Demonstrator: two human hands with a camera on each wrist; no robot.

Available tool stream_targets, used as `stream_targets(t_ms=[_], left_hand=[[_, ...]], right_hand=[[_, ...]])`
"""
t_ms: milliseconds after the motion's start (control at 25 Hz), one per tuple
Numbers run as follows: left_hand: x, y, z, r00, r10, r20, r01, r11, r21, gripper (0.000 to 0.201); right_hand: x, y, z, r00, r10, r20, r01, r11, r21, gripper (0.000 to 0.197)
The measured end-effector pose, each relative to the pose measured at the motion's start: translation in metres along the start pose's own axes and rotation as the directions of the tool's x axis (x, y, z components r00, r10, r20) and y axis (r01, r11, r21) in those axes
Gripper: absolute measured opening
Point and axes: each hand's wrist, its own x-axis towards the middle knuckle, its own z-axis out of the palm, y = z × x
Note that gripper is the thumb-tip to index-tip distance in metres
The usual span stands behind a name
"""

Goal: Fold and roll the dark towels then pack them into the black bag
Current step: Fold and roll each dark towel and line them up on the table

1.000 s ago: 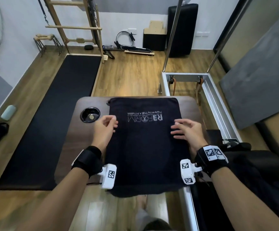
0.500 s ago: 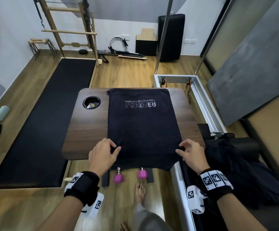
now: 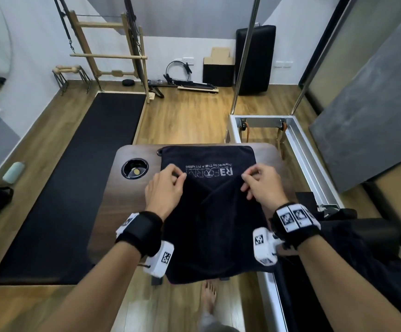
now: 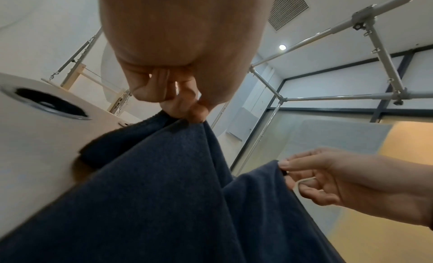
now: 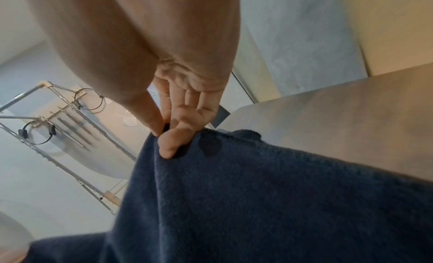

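Note:
A dark navy towel (image 3: 215,219) with white lettering lies lengthwise on the brown table (image 3: 127,195), its near part hanging over the front edge. My left hand (image 3: 168,185) pinches the towel's left corner (image 4: 185,118) and holds it up over the lettered far part. My right hand (image 3: 259,183) pinches the right corner (image 5: 164,135) the same way. The cloth between the corners sags in a fold. More dark fabric (image 3: 367,250) lies heaped at my right; whether it is towels or the bag I cannot tell.
A round black cup holder (image 3: 135,169) is sunk into the table's left part. A black floor mat (image 3: 75,183) lies to the left, a metal-framed exercise bed (image 3: 297,149) to the right. My bare foot (image 3: 209,295) shows below the table.
Both hands took the towel's near corners at the table's front edge and carried them up and forward over the lettered part. The hanging near end has lifted.

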Motion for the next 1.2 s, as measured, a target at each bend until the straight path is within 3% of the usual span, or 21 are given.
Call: stream_targets(t_ms=[120,280,400,520,600,680,800,840,920,1000,1040,1120,1200], left_hand=[[0.042,0.016,0.018,0.999,-0.010,0.053,0.013,0.999,-0.047,0.014],[0.043,0.007,0.035,0.990,0.006,0.143,0.018,0.986,-0.168,0.007],[0.012,-0.019,0.030,1.000,-0.007,0.012,0.010,0.964,-0.266,0.033],[-0.034,-0.048,0.019,0.999,-0.034,-0.041,0.027,0.987,-0.160,0.029],[-0.061,-0.056,0.014,0.993,-0.086,0.085,0.088,0.996,-0.021,0.031],[-0.079,-0.055,0.013,0.972,-0.129,0.195,0.111,0.989,0.100,0.031],[-0.089,-0.047,0.014,0.967,-0.157,0.202,0.120,0.976,0.184,0.023],[-0.088,-0.046,0.014,0.971,-0.176,0.160,0.151,0.976,0.155,0.021],[-0.081,-0.045,0.013,0.972,-0.217,0.085,0.226,0.967,-0.115,0.018],[-0.074,-0.043,0.013,0.966,-0.247,0.077,0.255,0.859,-0.445,0.011],[-0.071,-0.043,0.013,0.970,-0.232,0.077,0.239,0.830,-0.505,0.015],[-0.076,-0.042,0.012,0.987,-0.107,0.121,0.151,0.882,-0.447,0.046],[-0.090,-0.045,0.015,0.989,0.017,0.144,0.034,0.938,-0.345,0.073]], right_hand=[[0.051,-0.020,0.023,0.997,0.050,0.061,-0.054,0.997,0.061,0.012],[0.062,-0.012,0.039,0.981,0.144,0.128,-0.163,0.974,0.159,0.009],[0.039,0.015,0.025,0.985,0.168,0.043,-0.174,0.961,0.215,0.013],[-0.005,0.051,-0.001,0.971,0.232,-0.062,-0.227,0.971,0.077,0.010],[-0.038,0.070,-0.013,0.955,0.294,-0.037,-0.296,0.952,-0.075,0.018],[-0.059,0.082,-0.015,0.931,0.366,0.014,-0.362,0.925,-0.117,0.024],[-0.074,0.082,-0.014,0.903,0.427,0.039,-0.424,0.903,-0.072,0.021],[-0.077,0.077,-0.014,0.903,0.427,0.052,-0.428,0.904,-0.003,0.019],[-0.079,0.063,-0.017,0.913,0.400,0.072,-0.405,0.880,0.249,0.013],[-0.077,0.050,-0.022,0.933,0.352,0.073,-0.336,0.781,0.526,0.016],[-0.076,0.046,-0.024,0.946,0.312,0.082,-0.299,0.751,0.589,0.029],[-0.080,0.046,-0.026,0.967,0.224,0.123,-0.253,0.784,0.567,0.059],[-0.090,0.051,-0.025,0.983,0.147,0.113,-0.180,0.901,0.394,0.057]])
